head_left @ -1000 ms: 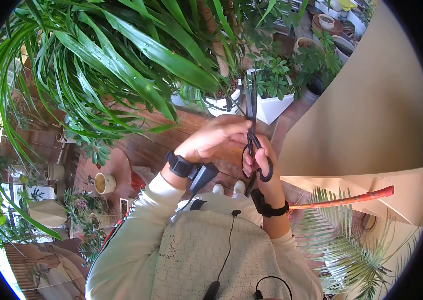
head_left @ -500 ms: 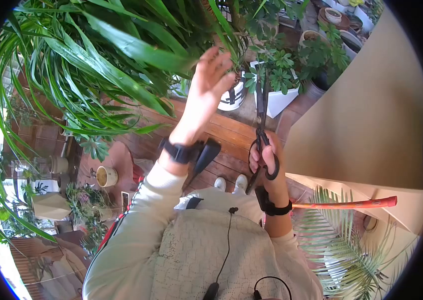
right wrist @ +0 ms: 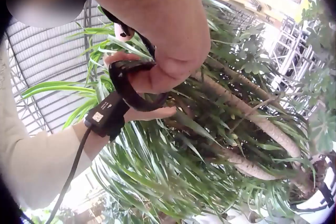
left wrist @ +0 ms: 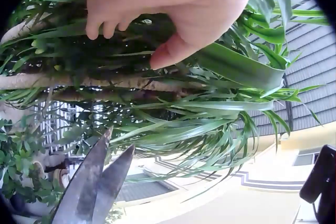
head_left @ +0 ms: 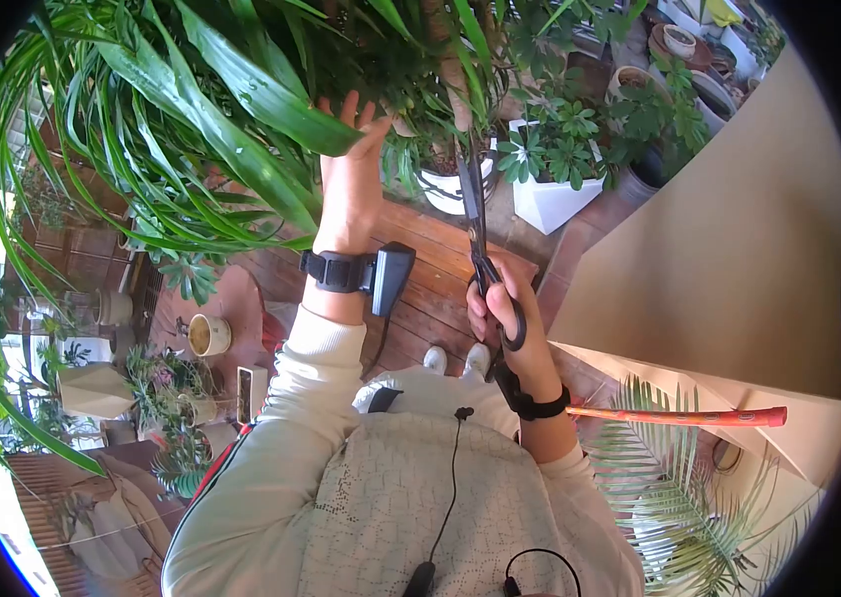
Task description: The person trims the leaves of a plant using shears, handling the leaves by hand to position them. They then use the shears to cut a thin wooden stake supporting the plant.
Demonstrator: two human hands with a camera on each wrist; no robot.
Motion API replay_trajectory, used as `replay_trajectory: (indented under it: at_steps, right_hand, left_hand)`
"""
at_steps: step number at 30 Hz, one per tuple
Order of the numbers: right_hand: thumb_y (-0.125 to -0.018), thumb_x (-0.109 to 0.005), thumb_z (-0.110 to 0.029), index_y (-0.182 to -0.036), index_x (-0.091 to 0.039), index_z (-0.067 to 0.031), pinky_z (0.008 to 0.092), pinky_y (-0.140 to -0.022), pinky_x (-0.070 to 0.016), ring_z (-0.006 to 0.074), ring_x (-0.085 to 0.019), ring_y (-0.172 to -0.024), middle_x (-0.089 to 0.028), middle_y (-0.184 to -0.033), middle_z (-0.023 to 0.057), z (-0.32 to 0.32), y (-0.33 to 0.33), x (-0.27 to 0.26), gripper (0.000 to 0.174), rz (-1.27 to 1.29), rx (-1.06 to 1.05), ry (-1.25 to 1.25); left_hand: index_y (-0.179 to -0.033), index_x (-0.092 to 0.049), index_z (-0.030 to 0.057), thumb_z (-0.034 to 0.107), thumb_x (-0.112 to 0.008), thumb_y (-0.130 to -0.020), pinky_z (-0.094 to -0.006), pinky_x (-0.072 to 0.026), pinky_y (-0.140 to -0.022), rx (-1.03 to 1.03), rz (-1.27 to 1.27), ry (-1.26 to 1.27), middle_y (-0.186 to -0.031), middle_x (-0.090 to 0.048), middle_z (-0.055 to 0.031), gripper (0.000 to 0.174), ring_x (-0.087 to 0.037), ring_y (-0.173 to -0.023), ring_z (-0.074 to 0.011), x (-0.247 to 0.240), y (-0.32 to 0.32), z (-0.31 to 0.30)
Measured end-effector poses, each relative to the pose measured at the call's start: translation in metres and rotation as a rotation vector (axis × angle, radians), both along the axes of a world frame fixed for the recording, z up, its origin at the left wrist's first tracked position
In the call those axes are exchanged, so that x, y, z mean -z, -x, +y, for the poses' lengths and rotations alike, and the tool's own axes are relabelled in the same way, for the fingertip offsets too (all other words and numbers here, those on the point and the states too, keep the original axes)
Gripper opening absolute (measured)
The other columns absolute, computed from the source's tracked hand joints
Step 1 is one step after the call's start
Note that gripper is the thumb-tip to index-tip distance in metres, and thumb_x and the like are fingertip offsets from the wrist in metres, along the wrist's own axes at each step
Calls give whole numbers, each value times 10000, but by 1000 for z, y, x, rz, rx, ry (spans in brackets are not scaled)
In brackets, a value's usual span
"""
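Observation:
My left hand [head_left: 349,199] reaches up among the long strap leaves [head_left: 241,95] of a large plant. Its fingers are spread, and one broad leaf crosses in front of them. In the left wrist view the thumb stands apart from the fingers, beside a wide leaf [left wrist: 236,69]. My right hand [head_left: 525,318] holds black-handled scissors [head_left: 473,194], their blades pointing up towards the plant's trunk [head_left: 455,90]. Up close, the blade tips are slightly parted below the left hand. A handle loop [right wrist: 122,83] rings the right thumb in the right wrist view.
A white pot [head_left: 445,194] holds the trunk, and an angular white planter [head_left: 552,204] with a leafy plant stands beside it. To the right rises a curved beige wall [head_left: 699,239]. An orange-red stick [head_left: 679,414] juts out near the right wrist, above palm fronds [head_left: 684,488].
My left hand has left the scissors and moved up and left into the leaves. The right hand keeps its hold on the scissors, which have shifted slightly left.

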State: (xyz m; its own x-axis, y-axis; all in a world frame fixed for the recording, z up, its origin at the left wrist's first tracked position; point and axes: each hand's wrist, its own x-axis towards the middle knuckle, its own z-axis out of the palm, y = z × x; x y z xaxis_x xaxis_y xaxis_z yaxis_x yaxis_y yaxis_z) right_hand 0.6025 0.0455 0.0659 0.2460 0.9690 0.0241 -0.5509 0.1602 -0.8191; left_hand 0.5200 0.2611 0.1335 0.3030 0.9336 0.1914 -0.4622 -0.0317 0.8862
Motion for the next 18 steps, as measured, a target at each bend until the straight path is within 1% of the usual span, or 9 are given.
replay_trajectory:
  at_steps: [4,8,10,11,12,14,15,17,18]
  right_hand:
    - [-971,-553,-305,-1255,-400,-36,229,-487,-380,81,-450,-568,-466,-751,35,16,1,-5,420,-30,-43,-28]
    - [-988,-522,-306,-1242,-410,-33,226,-493,-382,86,-451,-567,-464,-755,37,36,3,-9,389,-27,-72,-72]
    - [-1005,-492,-329,-1228,-426,-34,223,-508,-389,89,-455,-580,-462,-755,32,48,2,-8,376,102,-170,-97]
    - [-1010,-468,-390,-1216,-443,-41,221,-520,-393,86,-451,-594,-456,-750,23,55,3,-9,406,174,-208,-114]
    - [-994,-463,-465,-1212,-451,-48,219,-524,-394,82,-442,-598,-444,-741,7,64,3,-9,471,172,-236,-112]
    - [-970,-458,-543,-1168,-483,-72,220,-539,-378,78,-435,-603,-438,-738,-18,82,1,-11,512,271,-320,-122]
    - [-970,-458,-543,-1168,-483,-72,220,-539,-378,78,-435,-603,-438,-738,-18,90,1,-13,512,272,-320,-122]
    - [-944,-463,-598,-1098,-511,-108,222,-558,-356,76,-434,-615,-439,-731,-40,104,3,-19,516,386,-395,-78]
    - [-944,-463,-598,-1098,-511,-108,222,-558,-356,76,-434,-615,-439,-731,-40,111,3,-20,516,387,-399,-79]
  left_hand:
    - [-1520,-11,78,-25,-544,-900,-443,-280,-1139,1,31,-31,-1525,-253,-192,824,-320,-1386,-328,4,13,-4]
    - [-1517,-23,62,-13,-518,-914,-448,-275,-1143,-8,66,-36,-1522,-261,-194,784,-321,-1386,-336,3,24,-7]
    - [-1516,-25,56,-9,-526,-910,-450,-272,-1145,-15,68,-28,-1517,-270,-195,788,-322,-1385,-339,0,26,-9]
    - [-1515,-26,50,-5,-533,-907,-452,-269,-1146,-20,70,-21,-1512,-279,-196,793,-324,-1384,-341,-1,27,-10]
    - [-1515,-26,50,-5,-533,-907,-452,-269,-1146,-18,71,-16,-1512,-279,-196,793,-324,-1384,-341,0,28,-10]
    - [-1513,-28,48,-1,-543,-901,-460,-263,-1150,-26,66,-11,-1503,-294,-194,802,-326,-1381,-344,1,29,-7]
    - [-1513,-28,48,-1,-543,-901,-460,-263,-1150,-27,67,-10,-1503,-294,-194,802,-326,-1381,-344,2,29,-5]
    - [-1512,-32,47,-1,-548,-900,-463,-259,-1153,-27,49,-14,-1499,-299,-192,802,-327,-1380,-346,3,31,-3]
    - [-1512,-32,47,-1,-548,-900,-463,-259,-1153,-31,50,-15,-1499,-299,-192,802,-327,-1380,-346,2,32,-3]
